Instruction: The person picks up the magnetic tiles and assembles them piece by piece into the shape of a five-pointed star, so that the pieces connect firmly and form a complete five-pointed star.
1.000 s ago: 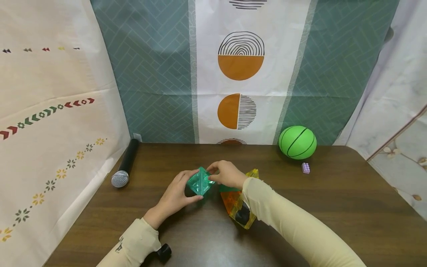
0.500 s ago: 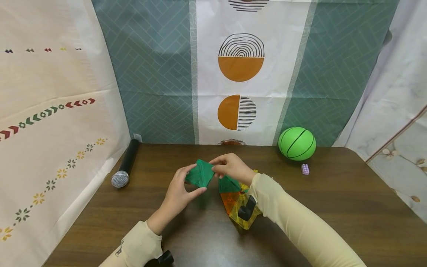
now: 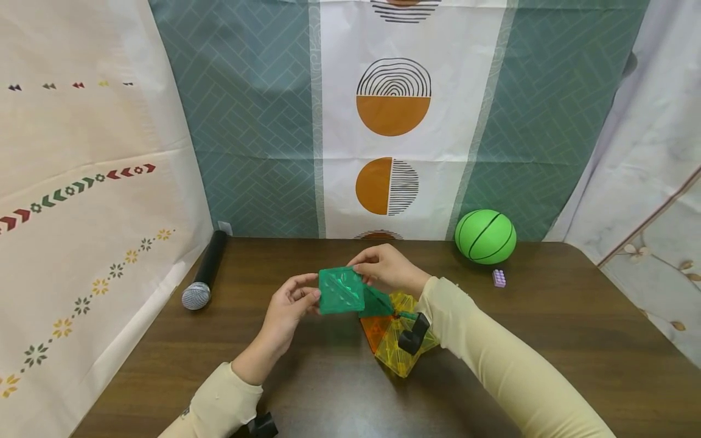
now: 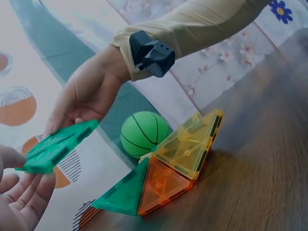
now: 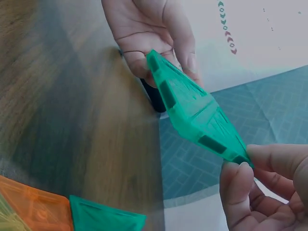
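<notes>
Right now both hands hold one green square tile (image 3: 341, 291) in the air above the tabletop (image 3: 547, 340), just left of and above the flat cluster of tiles. The left hand (image 3: 287, 307) supports its near-left edge, fingers (image 5: 144, 36) loosely curled beneath it and thumb against the rim; the right hand (image 3: 386, 269) pinches the far corner between thumb and fingertips (image 5: 240, 185), as the right wrist view shows plainly.

To do this well, I judge it best to keep the grip on the rims and leave the faces free, hold the tile level, and bring one straight edge parallel to an edge of the cluster, so the edges meet along their whole length rather than at a corner.

The tile is translucent hard plastic with a raised frame, moulded ribs across the face and dark inserts along its edges. On the tabletop lie a green triangle (image 4: 126, 193), an orange triangle (image 4: 161, 185) and a yellow square tile (image 4: 190, 144), edge to edge, all glossy and see-through. The tabletop is dark wood grain, smooth and faintly reflective.
</notes>
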Tool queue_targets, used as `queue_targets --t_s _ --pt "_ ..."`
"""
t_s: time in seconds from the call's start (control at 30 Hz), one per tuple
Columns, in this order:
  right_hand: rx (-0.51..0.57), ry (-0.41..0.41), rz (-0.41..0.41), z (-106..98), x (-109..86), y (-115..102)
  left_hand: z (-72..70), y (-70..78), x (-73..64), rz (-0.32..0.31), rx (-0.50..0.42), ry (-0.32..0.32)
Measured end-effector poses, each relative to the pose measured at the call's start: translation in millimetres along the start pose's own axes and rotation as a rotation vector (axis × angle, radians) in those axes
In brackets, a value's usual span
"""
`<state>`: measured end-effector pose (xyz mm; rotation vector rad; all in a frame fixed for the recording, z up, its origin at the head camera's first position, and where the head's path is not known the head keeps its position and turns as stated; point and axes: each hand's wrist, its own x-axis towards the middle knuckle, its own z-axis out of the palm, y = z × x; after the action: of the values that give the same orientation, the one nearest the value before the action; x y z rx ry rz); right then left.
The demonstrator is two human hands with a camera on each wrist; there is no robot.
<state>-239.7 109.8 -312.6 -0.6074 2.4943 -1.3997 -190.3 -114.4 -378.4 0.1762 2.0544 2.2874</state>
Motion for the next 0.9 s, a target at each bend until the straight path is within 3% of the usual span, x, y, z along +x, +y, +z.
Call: queue_targets --t_s 0.13,0.4,0.63,0.9 --pt "-0.031 -0.023 -0.015 -3 0.9 -2 1.6 -2.2 -0.2 -0.035 -0.038 -0.053" --pt "-0.091 -0.061 -0.010 -7 1.3 -5 2.4 -12.4 0.1 -0.030 -0.029 -0.259" --pt "-0.118 -0.096 0.021 -6 6.0 2 8.0 -21.6 -2.9 -0.021 -0.028 -0.281" --pt "-0.146 -0.137 0.048 -1 9.9 7 12.7 -29.2 -5.8 -0.022 -0.006 -0.237"
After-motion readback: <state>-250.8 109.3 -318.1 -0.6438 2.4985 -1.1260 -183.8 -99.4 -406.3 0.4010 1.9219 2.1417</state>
